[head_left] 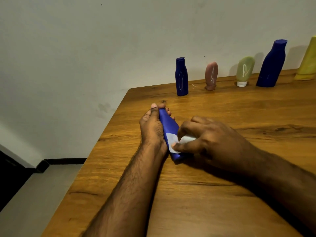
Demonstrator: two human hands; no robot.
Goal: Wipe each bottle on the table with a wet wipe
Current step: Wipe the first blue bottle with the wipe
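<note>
Bottle: lay tilted over the tabletop, clamped in the left hand fingers.
Wipe: pinched by the right hand fingers against the lower body.
Technique: firm strokes lengthwise, turning the bottle, would likely clean all round.

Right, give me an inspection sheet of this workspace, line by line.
Surface: wooden table, strong grain, set against a wall.
Job's things: blue bottle held tilted over the table; white wet wipe pressed on its lower part. Standing along the wall: small blue bottle, pink tube, green tube on its white cap, large blue bottle, yellow tube cut by the frame edge.
Clutter: nothing seen.
Hands: left hand grips the blue bottle; right hand pinches the wet wipe.
Cables: nothing seen.
Surroundings: pale wall, grey floor, dark skirting.
</note>
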